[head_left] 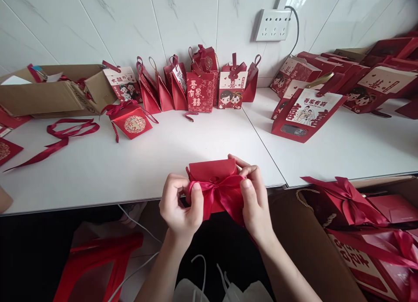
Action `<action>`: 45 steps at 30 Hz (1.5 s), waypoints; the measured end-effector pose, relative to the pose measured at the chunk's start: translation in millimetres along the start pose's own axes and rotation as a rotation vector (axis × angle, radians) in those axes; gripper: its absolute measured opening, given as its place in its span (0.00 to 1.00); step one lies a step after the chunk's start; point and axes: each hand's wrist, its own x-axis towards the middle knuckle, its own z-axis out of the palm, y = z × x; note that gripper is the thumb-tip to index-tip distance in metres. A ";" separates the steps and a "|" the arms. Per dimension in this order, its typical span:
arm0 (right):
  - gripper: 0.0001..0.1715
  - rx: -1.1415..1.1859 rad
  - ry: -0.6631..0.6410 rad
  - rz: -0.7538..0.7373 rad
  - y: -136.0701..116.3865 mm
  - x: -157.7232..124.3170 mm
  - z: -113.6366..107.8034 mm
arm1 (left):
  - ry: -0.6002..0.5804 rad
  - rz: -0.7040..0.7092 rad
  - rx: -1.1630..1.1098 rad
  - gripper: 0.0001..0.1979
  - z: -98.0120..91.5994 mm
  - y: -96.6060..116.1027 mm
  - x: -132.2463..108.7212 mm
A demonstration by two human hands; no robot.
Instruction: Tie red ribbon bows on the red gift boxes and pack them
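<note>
A small red gift box (213,170) with a red satin ribbon bow (221,193) is held at the front edge of the white table (137,162). My left hand (180,206) pinches the bow's left loop, thumb on top. My right hand (254,197) pinches the right loop, fingers curled over the box's corner. Both hands are closed on the ribbon. The lower part of the box is hidden behind the bow and my fingers.
A row of finished red gift bags (200,89) stands along the tiled wall. A cardboard box (48,91) and loose red ribbon (62,134) lie at left. More red boxes (307,112) lie at right. A carton of ribboned boxes (355,223) sits at lower right; a red stool (94,260) is below.
</note>
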 end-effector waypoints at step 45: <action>0.13 -0.285 -0.549 0.187 -12.9 -46.3 7.5 | -0.534 0.072 0.189 0.04 -7.8 27.4 19.7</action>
